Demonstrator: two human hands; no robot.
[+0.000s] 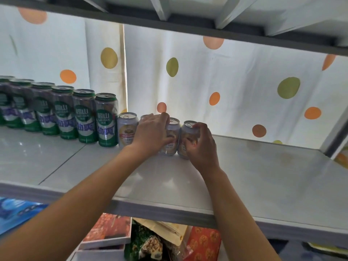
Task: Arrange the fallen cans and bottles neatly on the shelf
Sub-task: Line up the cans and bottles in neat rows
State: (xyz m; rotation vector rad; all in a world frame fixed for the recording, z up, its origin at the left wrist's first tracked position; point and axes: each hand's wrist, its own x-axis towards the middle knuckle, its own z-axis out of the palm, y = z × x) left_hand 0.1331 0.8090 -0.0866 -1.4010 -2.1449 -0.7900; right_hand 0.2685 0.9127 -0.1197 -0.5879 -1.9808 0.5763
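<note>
Fingers (199, 127) curled round end can (186, 136), upright

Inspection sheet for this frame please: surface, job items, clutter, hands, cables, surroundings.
Surface: glossy white shelf board, bare at right.
Job's things: tall green-and-silver cans upright in a back row; four short silver cans continue it rightward.
Clutter: nothing seen on the shelf.
Hands: left hand wraps the second short can; right hand grips the last one.
Cables: nothing seen.
Surroundings: white dotted curtain behind; snack packets below.
</note>
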